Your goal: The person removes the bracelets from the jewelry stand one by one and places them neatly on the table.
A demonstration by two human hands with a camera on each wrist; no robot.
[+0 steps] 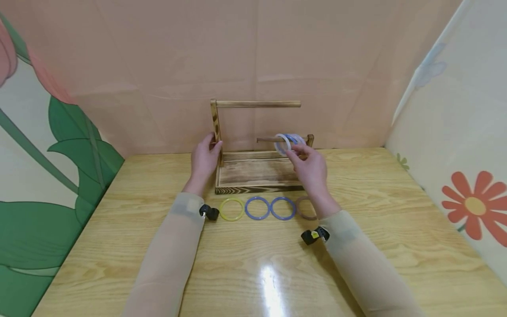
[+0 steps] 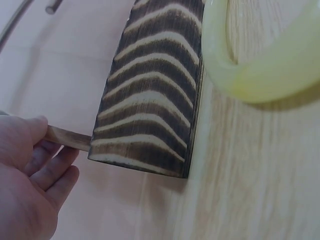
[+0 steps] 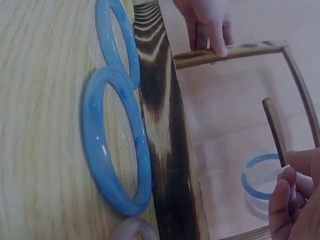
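The right hand (image 1: 310,167) pinches a white bangle (image 1: 283,143) between thumb and fingertips at the free end of the lower rod (image 1: 273,139) of a wooden stand (image 1: 255,169); the bangle sits at about 11 o'clock from the hand, encircling the rod and pressed against blue bangles (image 1: 295,139) already hanging there. In the right wrist view the curled fingertips (image 3: 282,192) lie against the rod with a blue ring just beside them. The white bangle is pale, glossy and translucent. The left hand (image 1: 203,159) grips the stand's upright post (image 1: 215,127) at 9 o'clock of the base, thumb and fingers closed round it. The stand is scorched, striped wood with a taller bar (image 1: 257,104) on top. On the table (image 1: 396,207), at 6 o'clock from the stand, lies a row: a yellow bangle (image 1: 232,209), two blue-violet bangles (image 1: 257,208) (image 1: 283,208), and a brownish bangle (image 1: 305,207) partly hidden by the right wrist. The table is light varnished wood; behind is a pink backdrop (image 1: 158,66), with floral panels at 3 and 9 o'clock.
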